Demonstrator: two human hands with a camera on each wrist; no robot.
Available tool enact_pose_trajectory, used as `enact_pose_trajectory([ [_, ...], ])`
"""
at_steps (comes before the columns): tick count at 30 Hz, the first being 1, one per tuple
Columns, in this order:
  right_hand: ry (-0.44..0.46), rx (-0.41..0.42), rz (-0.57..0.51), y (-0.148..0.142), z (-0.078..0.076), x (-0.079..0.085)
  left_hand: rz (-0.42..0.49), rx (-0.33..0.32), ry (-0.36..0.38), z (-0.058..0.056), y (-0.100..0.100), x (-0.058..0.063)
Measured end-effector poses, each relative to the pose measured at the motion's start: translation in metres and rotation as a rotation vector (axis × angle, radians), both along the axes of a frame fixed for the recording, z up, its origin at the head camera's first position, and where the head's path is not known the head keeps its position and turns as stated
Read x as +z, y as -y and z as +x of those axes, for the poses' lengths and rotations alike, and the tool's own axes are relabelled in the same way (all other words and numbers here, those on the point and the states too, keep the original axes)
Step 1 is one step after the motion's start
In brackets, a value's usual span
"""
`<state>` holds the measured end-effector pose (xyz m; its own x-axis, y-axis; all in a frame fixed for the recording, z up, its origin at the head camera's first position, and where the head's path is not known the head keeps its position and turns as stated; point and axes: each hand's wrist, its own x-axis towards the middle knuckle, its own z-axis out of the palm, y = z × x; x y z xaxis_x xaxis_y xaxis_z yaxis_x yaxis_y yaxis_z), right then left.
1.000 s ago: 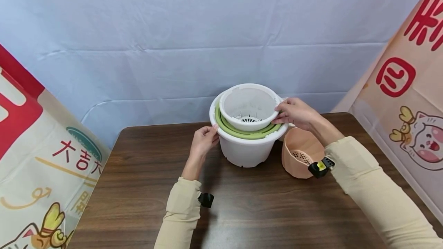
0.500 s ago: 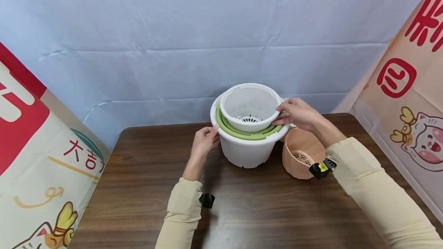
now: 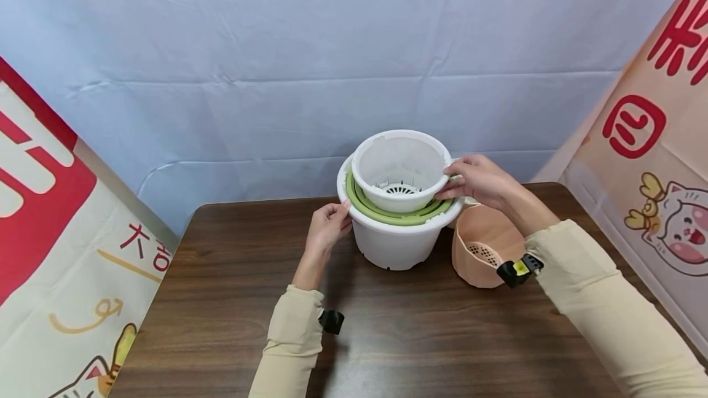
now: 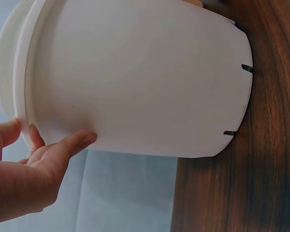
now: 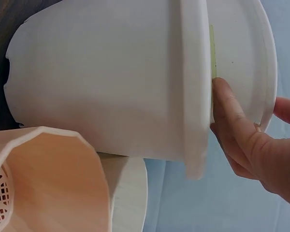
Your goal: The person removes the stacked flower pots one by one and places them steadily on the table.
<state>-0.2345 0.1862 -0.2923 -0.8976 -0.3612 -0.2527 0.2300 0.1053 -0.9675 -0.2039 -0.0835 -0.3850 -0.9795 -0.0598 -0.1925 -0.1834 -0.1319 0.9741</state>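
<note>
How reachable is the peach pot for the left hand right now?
Probably not directly: the left hand pinches the rim of the large white pot, which stands between that hand and the peach pot.

On the tabletop, the outer pot holds the middle pot, the inner pot partly inside that; the basket stands just right, the cloth behind.

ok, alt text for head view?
Right hand grips a small white pot by its rim; left hand holds the rim of the large white pot under it, green rim between. A peach pot stands at right on a brown table.
</note>
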Motion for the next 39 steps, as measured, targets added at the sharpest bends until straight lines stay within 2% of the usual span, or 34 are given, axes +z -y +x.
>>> enact_pose_trajectory([
  [16, -0.047, -0.046, 0.019, -0.001, 0.009, 0.017, -0.005, 0.0, 0.0, 0.001, -0.002, 0.002],
  [28, -0.043, -0.08, -0.121, -0.005, 0.016, 0.036, -0.01, -0.004, -0.002, 0.0, -0.001, 0.003],
  [39, -0.041, -0.077, -0.194, -0.007, 0.019, 0.041, -0.014, -0.009, 0.003, -0.001, 0.0, 0.002],
])
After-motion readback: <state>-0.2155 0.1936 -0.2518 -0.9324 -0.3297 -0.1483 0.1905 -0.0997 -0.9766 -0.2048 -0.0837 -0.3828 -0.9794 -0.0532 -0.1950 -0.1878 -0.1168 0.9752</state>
